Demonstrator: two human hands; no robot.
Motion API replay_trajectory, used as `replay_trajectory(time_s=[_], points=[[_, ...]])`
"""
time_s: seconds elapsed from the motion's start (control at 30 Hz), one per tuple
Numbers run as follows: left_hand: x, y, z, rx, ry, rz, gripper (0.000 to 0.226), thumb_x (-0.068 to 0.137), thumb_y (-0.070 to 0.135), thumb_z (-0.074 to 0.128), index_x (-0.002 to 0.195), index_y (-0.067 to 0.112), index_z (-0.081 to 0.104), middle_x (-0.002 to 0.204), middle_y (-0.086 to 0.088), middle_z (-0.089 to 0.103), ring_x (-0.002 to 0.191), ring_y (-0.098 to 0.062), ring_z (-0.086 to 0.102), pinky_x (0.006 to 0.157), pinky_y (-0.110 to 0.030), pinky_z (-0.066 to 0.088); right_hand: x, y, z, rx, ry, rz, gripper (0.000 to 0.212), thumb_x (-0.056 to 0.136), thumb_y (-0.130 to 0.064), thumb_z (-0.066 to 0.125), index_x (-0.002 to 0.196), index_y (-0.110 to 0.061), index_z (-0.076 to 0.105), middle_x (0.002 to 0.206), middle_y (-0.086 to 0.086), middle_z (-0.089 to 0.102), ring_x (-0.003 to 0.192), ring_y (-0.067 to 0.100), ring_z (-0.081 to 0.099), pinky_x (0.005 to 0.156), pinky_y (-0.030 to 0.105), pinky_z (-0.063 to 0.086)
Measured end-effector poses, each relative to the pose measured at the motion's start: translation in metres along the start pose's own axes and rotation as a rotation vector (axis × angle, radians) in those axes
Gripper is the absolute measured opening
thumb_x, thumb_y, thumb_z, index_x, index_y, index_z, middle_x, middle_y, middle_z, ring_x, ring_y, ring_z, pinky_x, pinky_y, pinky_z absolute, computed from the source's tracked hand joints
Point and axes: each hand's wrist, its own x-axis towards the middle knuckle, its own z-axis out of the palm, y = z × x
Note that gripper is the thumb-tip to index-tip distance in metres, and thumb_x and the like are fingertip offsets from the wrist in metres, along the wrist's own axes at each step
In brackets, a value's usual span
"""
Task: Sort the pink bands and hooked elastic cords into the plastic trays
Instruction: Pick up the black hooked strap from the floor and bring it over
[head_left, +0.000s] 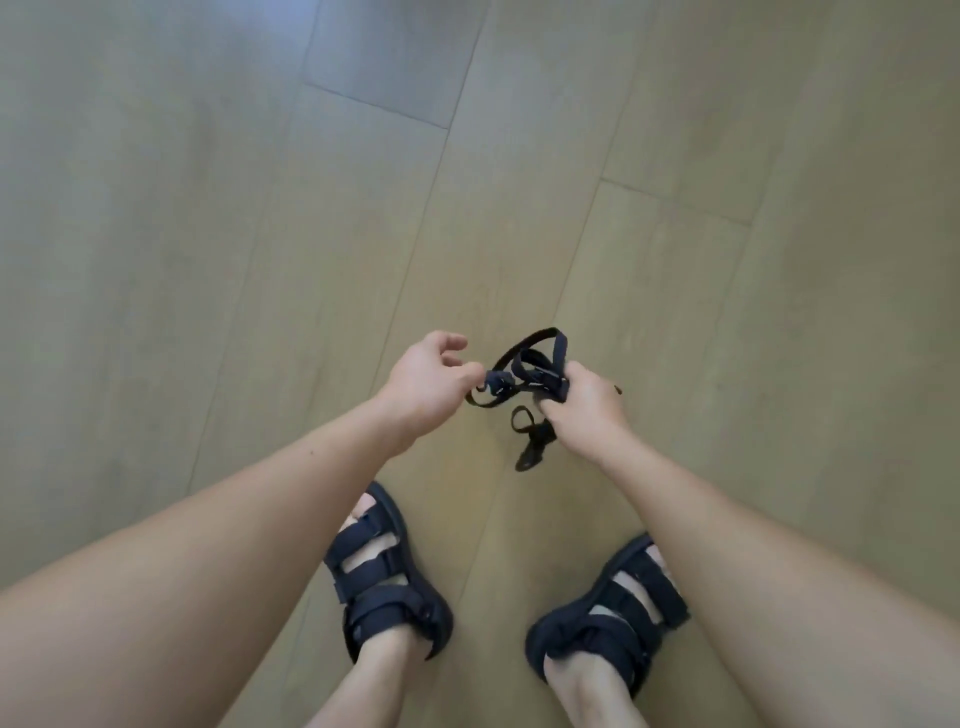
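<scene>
I see mostly floor (208, 208): pale wood-look planks running up and away, with seams crossing the upper middle. Nothing rests on it in my view except the two feet.

Both bare forearms reach in from the bottom corners and meet above the floor, just past the toes. Under them stand the left sandal (382, 577) and the right sandal (608, 608), both dark navy with wide straps, toes pointing up the picture, set apart from each other with bare plank between.

My left hand (423, 384) is turned palm-inward. Its thumb and forefinger are pinched on one end of the cord (535, 358), at a dark hook-like end piece; the other fingers curl loosely above, not touching the cord as far as I can tell. My right hand (584, 410) is closed into a fist around the other part of the cord, fingers pressed together and wrapped over several strands bunched at the knuckles.

The cord is dark, flat and strap-like, held in the air between the two hands, well above the floor. It loops up in an arc over the right hand's fingers, then runs across to the left hand's pinch. A short tail (527, 441) hangs below the right fist, with a small loop and a dark end; the blur keeps me from saying whether that end is a hook.
</scene>
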Motion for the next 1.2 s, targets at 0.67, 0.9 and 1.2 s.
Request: replay_trajectory(time_s=[0.67,0.9,1.2], points=[[-0.331,0.293,-0.054,0.228,-0.242,0.558,0.032,0.081,0.015,0.075,0.111,0.018,0.061,0.091,0.004,0.073,0.082,-0.013,0.067,0.075,-0.028,0.055,-0.305,-0.206,-0.334,0.983,0.155,-0.17,0.037,0.081,-0.033,0.079,0.099,-0.004,0.066,0.094,0.019,0.074,0.087,0.038,0.071,0.072,0.05,0.057],[-0.468,0.383,-0.061,0.232,-0.059,0.678,0.019,0.09,0.002,0.051,0.089,0.018,0.06,0.074,-0.009,0.072,0.061,-0.013,0.07,0.062,-0.03,0.055,-0.435,-0.227,-0.446,0.858,0.241,-0.309,0.025,0.089,-0.04,0.067,0.091,-0.015,0.063,0.081,-0.004,0.068,0.068,0.014,0.063,0.055,0.027,0.048],[-0.59,0.454,-0.065,-0.026,-0.088,0.683,0.024,0.085,0.006,0.061,0.108,0.005,0.054,0.077,-0.01,0.053,0.044,-0.015,0.041,0.042,-0.025,0.031,-0.569,-0.214,-0.527,0.749,0.153,-0.527,0.018,0.089,-0.01,0.069,0.106,-0.01,0.065,0.076,-0.005,0.067,0.068,0.01,0.062,0.07,0.036,0.055]])
